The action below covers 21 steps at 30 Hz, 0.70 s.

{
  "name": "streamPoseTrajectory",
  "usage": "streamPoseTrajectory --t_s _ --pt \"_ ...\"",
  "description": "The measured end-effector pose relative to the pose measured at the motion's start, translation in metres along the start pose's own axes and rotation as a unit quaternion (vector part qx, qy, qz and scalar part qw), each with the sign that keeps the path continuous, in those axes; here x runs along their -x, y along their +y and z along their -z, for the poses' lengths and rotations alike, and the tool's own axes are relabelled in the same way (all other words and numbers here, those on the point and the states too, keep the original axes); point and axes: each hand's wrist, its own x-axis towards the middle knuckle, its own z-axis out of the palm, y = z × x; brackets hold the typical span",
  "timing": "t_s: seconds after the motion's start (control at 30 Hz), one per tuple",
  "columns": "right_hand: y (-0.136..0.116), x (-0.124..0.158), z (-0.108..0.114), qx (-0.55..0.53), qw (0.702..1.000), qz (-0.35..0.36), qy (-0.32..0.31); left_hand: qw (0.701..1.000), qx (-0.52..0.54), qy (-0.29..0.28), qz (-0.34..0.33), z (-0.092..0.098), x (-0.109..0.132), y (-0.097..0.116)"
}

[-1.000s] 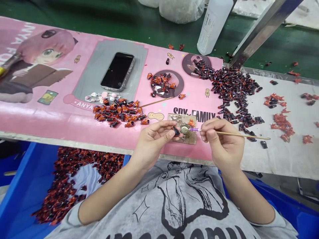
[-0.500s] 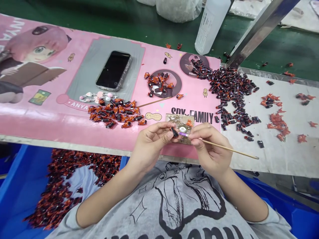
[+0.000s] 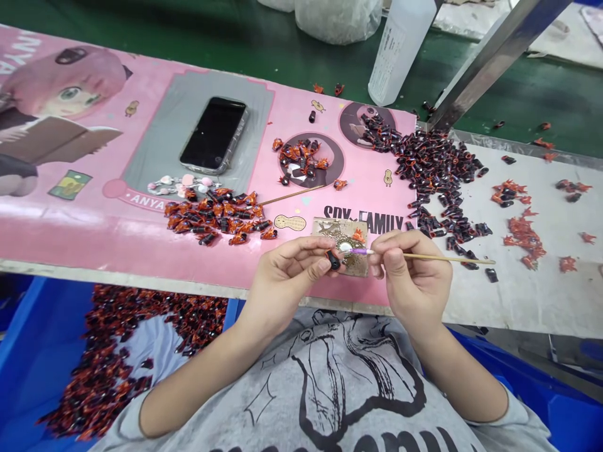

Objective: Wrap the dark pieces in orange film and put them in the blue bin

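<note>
Between the thumb and fingers of my left hand (image 3: 292, 273) is a small black plastic part (image 3: 333, 260) with an orange edge. My right hand (image 3: 414, 270) pinches a thin wooden stick (image 3: 447, 258) whose purple tip (image 3: 358, 251) points left, over a small square board (image 3: 355, 269). A white blob (image 3: 345, 247) sits on that board, right by the tip; whether they touch I cannot tell. A small orange piece (image 3: 358, 235) lies on the board's upper right. Left of my hands is a heap of joined orange-and-black parts (image 3: 211, 216).
A large pile of black parts (image 3: 438, 163) lies to the right, with loose orange pieces (image 3: 522, 235) beyond. A phone (image 3: 214, 135), a beaded bracelet (image 3: 186, 183) and a second stick (image 3: 292, 194) rest on the pink mat. Behind stand a white bottle (image 3: 400, 50) and a metal post (image 3: 499, 63). A blue bin (image 3: 28, 351) holds many parts.
My right hand has shifted right with the stick, drawing its tip away from the black part to beside the white blob. The left hand has lowered slightly, still holding the black part.
</note>
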Motion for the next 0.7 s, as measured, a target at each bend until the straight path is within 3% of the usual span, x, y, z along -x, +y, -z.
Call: streamPoseTrajectory --t_s 0.2,0.7 --pt "0.0038 -0.0002 -0.0038 -0.028 0.999 -0.028 -0.009 1.000 -0.021 0.010 0.004 0.0010 0.0016 -0.0016" --pt "0.0035 -0.0029 0.0009 -0.016 1.000 0.019 -0.002 1.000 -0.014 0.016 -0.012 -0.0051 0.0031 0.0044"
